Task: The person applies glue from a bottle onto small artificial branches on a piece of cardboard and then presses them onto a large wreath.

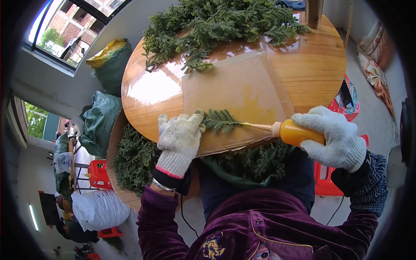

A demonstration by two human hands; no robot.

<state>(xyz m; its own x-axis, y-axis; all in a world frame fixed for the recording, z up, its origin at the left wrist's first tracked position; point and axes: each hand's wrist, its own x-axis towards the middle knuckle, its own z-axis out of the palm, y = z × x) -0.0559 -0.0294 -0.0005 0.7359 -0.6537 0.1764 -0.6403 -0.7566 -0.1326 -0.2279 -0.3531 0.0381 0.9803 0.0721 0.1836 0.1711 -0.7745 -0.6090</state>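
Note:
My left hand [180, 136], in a white knit glove, pinches the tip end of a small green fir sprig [220, 121] between thumb and fingers. My right hand [331, 136], gloved the same way, is wrapped round an orange squeeze bottle [300, 132] with a long thin nozzle. The bottle lies nearly level, its nozzle tip meeting the stem end of the sprig. Beneath both is a flat cardboard sheet [229, 84] with yellowish stains, lying at the near edge of the round wooden table [316, 65].
A heap of fir sprigs [216, 26] covers the table's far side, near a metal cylinder [314, 13]. More greenery [136, 156] fills a cardboard box at the left. Green sacks [102, 123], a white sack [99, 210] and red stools [100, 174] stand around. A phone [346, 94] lies on a stool at right.

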